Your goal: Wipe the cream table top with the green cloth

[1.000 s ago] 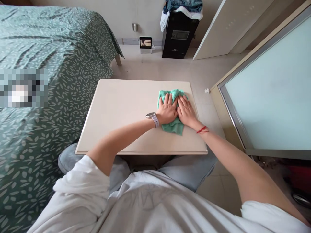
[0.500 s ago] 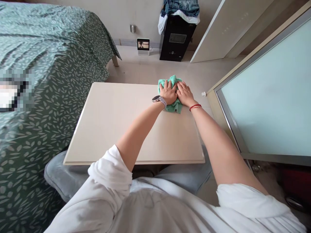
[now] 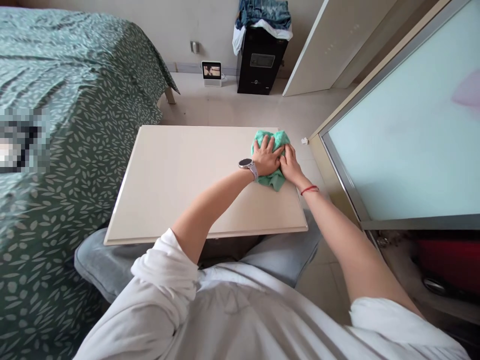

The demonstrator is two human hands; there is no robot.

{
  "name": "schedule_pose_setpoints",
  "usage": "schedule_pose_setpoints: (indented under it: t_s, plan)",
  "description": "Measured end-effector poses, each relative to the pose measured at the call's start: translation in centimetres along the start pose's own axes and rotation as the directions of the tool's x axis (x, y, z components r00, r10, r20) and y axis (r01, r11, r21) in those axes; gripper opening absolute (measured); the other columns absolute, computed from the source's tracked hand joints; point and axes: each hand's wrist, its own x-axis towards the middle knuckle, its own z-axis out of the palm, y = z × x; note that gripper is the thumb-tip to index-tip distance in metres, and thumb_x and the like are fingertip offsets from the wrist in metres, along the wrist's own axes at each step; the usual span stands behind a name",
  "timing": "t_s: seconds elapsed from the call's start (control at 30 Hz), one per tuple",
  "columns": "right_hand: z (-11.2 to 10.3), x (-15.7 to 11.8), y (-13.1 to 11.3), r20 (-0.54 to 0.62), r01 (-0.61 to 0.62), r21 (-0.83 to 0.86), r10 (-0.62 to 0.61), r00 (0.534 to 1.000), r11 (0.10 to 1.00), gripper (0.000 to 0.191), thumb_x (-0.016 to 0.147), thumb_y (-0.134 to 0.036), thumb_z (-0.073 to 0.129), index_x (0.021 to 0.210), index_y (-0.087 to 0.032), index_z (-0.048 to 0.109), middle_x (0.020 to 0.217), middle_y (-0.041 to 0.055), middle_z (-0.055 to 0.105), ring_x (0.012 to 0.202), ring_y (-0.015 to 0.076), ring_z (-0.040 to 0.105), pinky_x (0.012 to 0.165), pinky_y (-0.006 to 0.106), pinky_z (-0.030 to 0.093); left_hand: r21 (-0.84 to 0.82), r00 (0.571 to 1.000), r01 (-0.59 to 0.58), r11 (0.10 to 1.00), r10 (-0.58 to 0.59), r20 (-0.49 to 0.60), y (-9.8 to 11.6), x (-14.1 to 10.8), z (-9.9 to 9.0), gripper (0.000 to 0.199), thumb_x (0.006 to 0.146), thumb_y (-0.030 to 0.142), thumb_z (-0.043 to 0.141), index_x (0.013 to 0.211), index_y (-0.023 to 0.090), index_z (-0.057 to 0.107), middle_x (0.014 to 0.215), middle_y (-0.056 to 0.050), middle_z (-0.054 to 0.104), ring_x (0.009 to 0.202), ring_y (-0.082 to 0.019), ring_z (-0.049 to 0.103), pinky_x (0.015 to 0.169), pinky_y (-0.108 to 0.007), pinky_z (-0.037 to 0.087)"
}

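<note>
A crumpled green cloth [image 3: 273, 181] lies near the far right corner of the cream table [image 3: 180, 180]. My left hand [image 3: 266, 159] presses flat on top of it, fingers spread, with a watch on the wrist. At the cloth's right edge, my right hand [image 3: 291, 164] has its fingers bent and closed on the fabric; a red string circles that wrist. The two hands touch or nearly touch. Part of the cloth is hidden beneath them.
A bed with a green leaf-patterned cover [image 3: 112, 95] stands left. Beyond the table are a small screen [image 3: 212, 74] and a black safe [image 3: 258, 67] with folded jeans [image 3: 264, 12] on top. A frosted glass panel [image 3: 405, 120] rises at right.
Both hands and the cloth have moved toward me along the table's right side. The right hand's fingers are more bent now. The view has shifted slightly.
</note>
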Motion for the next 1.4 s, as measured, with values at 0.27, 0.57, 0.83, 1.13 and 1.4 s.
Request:
schedule_pose_setpoints:
  t_s: [0.27,0.57,0.83,1.13,1.4]
  plan:
    - [-2.8,-17.1,-1.3,-0.07,-0.05,-0.034,0.048,0.996,0.998,0.07,0.113,-0.049,0.033,0.172,-0.013,0.041,0.171,0.0296,0.053,0.162,0.0387,0.054,0.133,0.067,0.048,0.055,0.964,-0.263,0.963,0.264,-0.012,6.6,-9.1,2.4,0.063,0.115,0.038,0.051,0.174,0.017,0.054,0.183,-0.03,0.04,0.171,-0.053,0.035,0.129,-0.084,0.037]
    - [-3.8,-26.7,-10.0,-0.03,-0.005,-0.385,-0.007,1.0,0.923,0.061,0.116,-0.035,0.029,0.168,-0.011,0.05,0.183,0.027,0.041,0.177,0.0471,0.024,0.134,0.084,0.032,0.187,0.935,-0.337,0.923,0.351,-0.047,8.7,-19.7,3.2,0.069,0.113,0.044,0.056,0.174,0.013,0.053,0.179,-0.03,0.047,0.166,-0.053,0.045,0.128,-0.076,0.045]
    - [-1.0,-12.5,-7.1,-0.063,-0.157,-0.296,0.144,0.987,0.942,0.067,0.114,-0.054,0.033,0.165,-0.017,0.056,0.179,0.0213,0.049,0.17,0.0409,0.039,0.136,0.07,0.041,0.106,0.989,-0.145,0.984,0.145,0.013,6.0,-11.7,2.0,0.07,0.115,0.036,0.044,0.177,0.005,0.044,0.183,-0.03,0.04,0.172,-0.05,0.035,0.134,-0.075,0.038]
    - [1.4,6.2,-3.0,0.039,-0.023,-0.201,0.031,0.999,0.979,0.062,0.115,-0.056,0.039,0.152,-0.015,0.066,0.176,0.0228,0.053,0.166,0.0411,0.043,0.14,0.067,0.034,0.005,0.995,0.099,0.995,-0.099,0.004,-0.8,1.1,0.8,0.071,0.114,0.03,0.038,0.182,0.008,0.036,0.189,-0.026,0.029,0.177,-0.048,0.022,0.138,-0.078,0.024]
    - [2.1,11.8,-2.1,0.06,0.092,-0.118,-0.085,0.995,0.989,0.062,0.117,-0.056,0.031,0.152,-0.018,0.066,0.163,0.0228,0.065,0.159,0.0378,0.053,0.138,0.067,0.035,0.023,0.987,0.158,0.987,-0.158,-0.016,-3.3,5.1,0.5,0.071,0.112,0.028,0.04,0.181,0.009,0.039,0.189,-0.024,0.031,0.176,-0.048,0.024,0.139,-0.08,0.023]
